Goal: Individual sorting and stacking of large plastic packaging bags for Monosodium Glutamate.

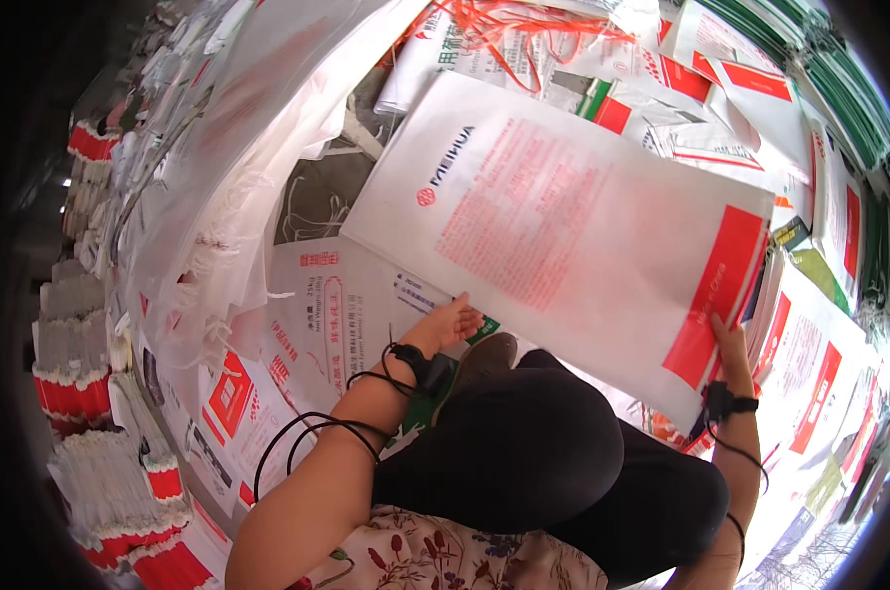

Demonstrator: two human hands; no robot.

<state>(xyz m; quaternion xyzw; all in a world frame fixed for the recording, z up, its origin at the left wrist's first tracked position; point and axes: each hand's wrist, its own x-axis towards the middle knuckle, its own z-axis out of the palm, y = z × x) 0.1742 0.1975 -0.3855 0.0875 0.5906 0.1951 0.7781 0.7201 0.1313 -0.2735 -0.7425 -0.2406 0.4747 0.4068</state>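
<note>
A large, flat white woven sack [582,226] with red print and a red band at its right end lies slanted in front of my knees. My right hand [730,352] grips its right end by the red band, thumb on top and the other fingers out of sight behind it. At the sack's near edge, my left hand [455,323] has its fingers curled, with a fingertip touching the edge; its hold is partly hidden. Beneath and to the left lies another printed white sack [312,315]. Each wrist wears a black strap with a dark cable.
Folded sacks with red ends are stacked [71,393] at the left. Translucent white sheeting [238,187] hangs beside them. Orange-red plastic strips [504,29] lie tangled at the far side. More sacks [803,364] pile up at the right, and green-edged bundles [828,79] stand at the far right.
</note>
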